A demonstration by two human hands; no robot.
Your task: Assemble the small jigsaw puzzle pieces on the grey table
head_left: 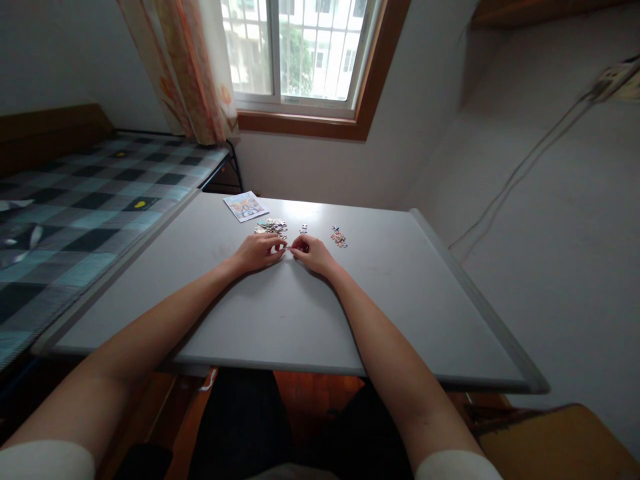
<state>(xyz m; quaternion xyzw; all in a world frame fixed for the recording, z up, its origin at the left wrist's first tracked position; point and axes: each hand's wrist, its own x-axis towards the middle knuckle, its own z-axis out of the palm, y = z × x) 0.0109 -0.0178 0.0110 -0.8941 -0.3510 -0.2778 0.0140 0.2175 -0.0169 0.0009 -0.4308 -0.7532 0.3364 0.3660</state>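
My left hand [263,251] and my right hand [311,252] meet just above the table, fingertips pinched close together. Between them shows a small jigsaw puzzle piece [289,248], mostly hidden by the fingers. Behind my left hand lies a loose pile of jigsaw pieces [271,227]. A couple of pieces that look joined [303,229] rest just beyond my right hand. Farther right is a smaller heap of pieces [339,238]. The picture card [246,206] lies flat behind the larger pile.
The grey-white table [390,300] has raised side edges. A bed with a checked cover [150,177] stands at the left, under a curtain [193,73]. A cable [515,170] hangs along the right wall. A yellowish chair seat [560,443] is at the lower right.
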